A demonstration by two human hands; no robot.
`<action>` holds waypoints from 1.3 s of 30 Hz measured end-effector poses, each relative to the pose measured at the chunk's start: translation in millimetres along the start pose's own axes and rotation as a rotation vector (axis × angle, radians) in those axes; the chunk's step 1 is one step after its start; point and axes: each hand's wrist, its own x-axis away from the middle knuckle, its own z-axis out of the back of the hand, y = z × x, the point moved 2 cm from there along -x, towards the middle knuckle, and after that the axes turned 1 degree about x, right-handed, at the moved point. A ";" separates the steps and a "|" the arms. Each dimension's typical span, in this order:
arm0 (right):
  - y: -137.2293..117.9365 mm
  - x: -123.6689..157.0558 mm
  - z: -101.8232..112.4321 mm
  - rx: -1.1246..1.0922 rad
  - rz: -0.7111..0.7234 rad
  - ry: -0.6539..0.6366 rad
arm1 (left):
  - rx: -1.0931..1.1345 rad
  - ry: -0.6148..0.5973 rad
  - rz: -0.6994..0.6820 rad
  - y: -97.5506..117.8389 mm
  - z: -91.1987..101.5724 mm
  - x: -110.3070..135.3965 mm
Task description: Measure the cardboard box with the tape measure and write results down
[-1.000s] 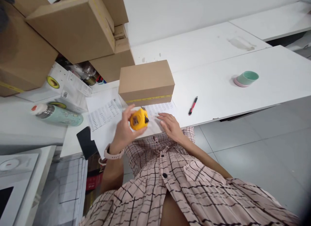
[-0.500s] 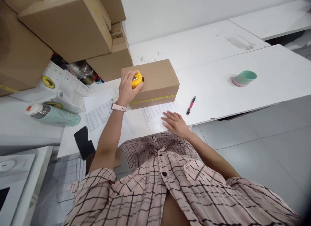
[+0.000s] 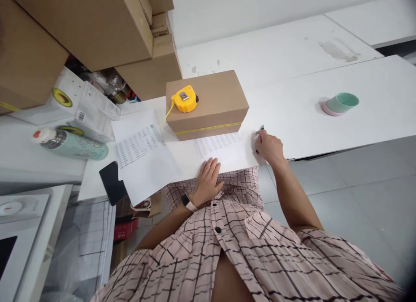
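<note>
My left hand (image 3: pixel 208 180) lies flat with its fingers out at the table's front edge, on the lower part of a printed sheet (image 3: pixel 224 152). My right hand (image 3: pixel 270 147) is closed over the pen (image 3: pixel 262 127), most of which it hides; the pen is down at the tabletop. A closed cardboard box (image 3: pixel 211 94) stands behind the sheet, with a yellow strip (image 3: pixel 209 128) along its front side. On top of the box rests a yellow tape measure (image 3: pixel 186 99), its blade running out over the left edge.
More printed papers (image 3: pixel 139 150) lie at the left, next to a dark flat object (image 3: pixel 112 180) and a flask (image 3: pixel 78 144) on its side. Large cardboard boxes (image 3: pixel 97 29) are stacked at the back left. A green cup (image 3: pixel 342 103) stands on the table (image 3: pixel 292 98) at the right.
My left hand has let go of the tape measure, leaving it on the box, and come down to the sheet. My right hand has moved right from the sheet and closed on the pen.
</note>
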 end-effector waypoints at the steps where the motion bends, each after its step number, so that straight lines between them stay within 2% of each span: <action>1: 4.4 2.7 2.9 -0.128 -0.018 0.013 | -0.075 -0.036 0.004 -1.1 -6.3 4.2; 3: 12.8 13.5 11.6 -0.508 -0.048 0.010 | -0.225 -0.069 -0.008 -3.5 -13.6 7.2; 6: 13.8 39.5 25.1 -1.076 0.017 -0.083 | -0.351 -0.078 -0.023 -4.1 -17.7 4.8; 9: -7.1 63.3 26.6 -1.291 0.145 -0.130 | -0.375 -0.090 -0.021 -1.2 -19.6 1.0; 13: -61.5 71.5 -2.6 -1.356 0.245 -0.184 | -0.361 -0.076 -0.009 1.5 -21.6 -1.6; 16: -101.2 65.0 -33.5 -1.387 0.264 -0.385 | -0.346 -0.032 -0.011 1.0 -23.8 -0.6; 18: -117.0 59.9 -49.3 -1.356 0.276 -0.441 | -0.339 0.013 -0.019 -0.1 -25.0 1.7; 22: -122.1 55.2 -65.3 -1.213 0.241 -0.291 | -0.324 0.144 -0.015 -3.8 -24.9 8.2; 26: -121.3 58.5 -67.8 -1.201 0.252 -0.317 | -0.330 0.273 -0.004 -7.7 -21.3 11.1; 28: -122.7 59.0 -67.3 -1.168 0.244 -0.310 | -0.334 0.295 -0.011 -9.2 -19.8 10.0; 34: -126.0 56.2 -68.8 -1.070 0.213 -0.118 | -0.320 0.344 -0.025 -12.7 -18.9 6.8; 39: -125.9 56.3 -70.2 -1.036 0.247 -0.096 | -0.301 0.339 -0.014 -14.0 -20.0 7.1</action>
